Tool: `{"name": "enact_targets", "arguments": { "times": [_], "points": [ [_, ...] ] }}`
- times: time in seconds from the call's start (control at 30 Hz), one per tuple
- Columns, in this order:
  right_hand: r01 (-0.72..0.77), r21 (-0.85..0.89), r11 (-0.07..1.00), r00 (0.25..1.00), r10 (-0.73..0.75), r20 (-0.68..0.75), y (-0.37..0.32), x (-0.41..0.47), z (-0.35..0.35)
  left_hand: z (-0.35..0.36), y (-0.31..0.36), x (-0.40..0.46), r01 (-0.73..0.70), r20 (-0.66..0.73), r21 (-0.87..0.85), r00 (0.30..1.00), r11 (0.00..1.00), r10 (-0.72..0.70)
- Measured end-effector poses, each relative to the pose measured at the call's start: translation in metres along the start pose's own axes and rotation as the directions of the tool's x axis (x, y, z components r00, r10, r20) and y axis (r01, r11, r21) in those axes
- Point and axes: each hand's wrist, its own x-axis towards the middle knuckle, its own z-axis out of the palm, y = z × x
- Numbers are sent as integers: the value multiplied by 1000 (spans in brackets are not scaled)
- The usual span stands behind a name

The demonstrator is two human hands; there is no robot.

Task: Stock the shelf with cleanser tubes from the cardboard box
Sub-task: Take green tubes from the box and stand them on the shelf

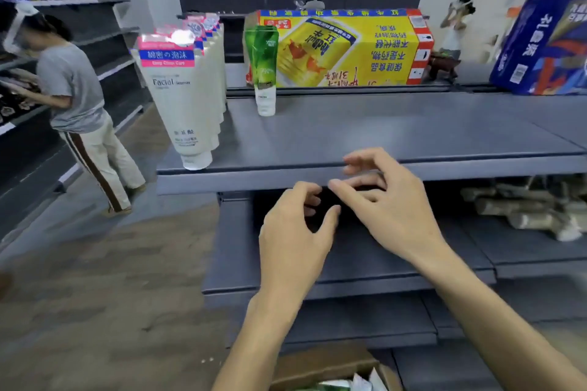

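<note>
A row of several white cleanser tubes (185, 98) with pink and blue tops stands cap-down along the left end of the grey top shelf (397, 140). A single green cleanser tube (263, 67) stands upright farther back on that shelf. Just below the shelf's front edge, my left hand (293, 238) and my right hand (384, 200) hover close together, fingers spread and curled, holding nothing. The cardboard box (324, 365) lies at the bottom edge under my arms, with green and white packaging showing inside it.
A yellow drinks carton (343, 47) and a blue carton (540, 44) sit at the back of the shelf top. Lower grey shelves (381, 263) step down below; pale packets (524, 209) lie at right. A person in a grey shirt (73, 95) stands at the left shelving across the aisle.
</note>
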Motion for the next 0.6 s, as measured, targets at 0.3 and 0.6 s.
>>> {"name": "enact_targets", "arguments": {
  "times": [0.3, 0.6],
  "points": [
    [-352, -88, 932, 935, 355, 17, 103, -104, 2, 61, -77, -103, 194, 287, 129, 931, 973, -224],
    [-606, -241, 758, 769, 636, 68, 215, -167, 0, 125, -145, -194, 408, 503, 445, 623, 797, -599]
  ]
}}
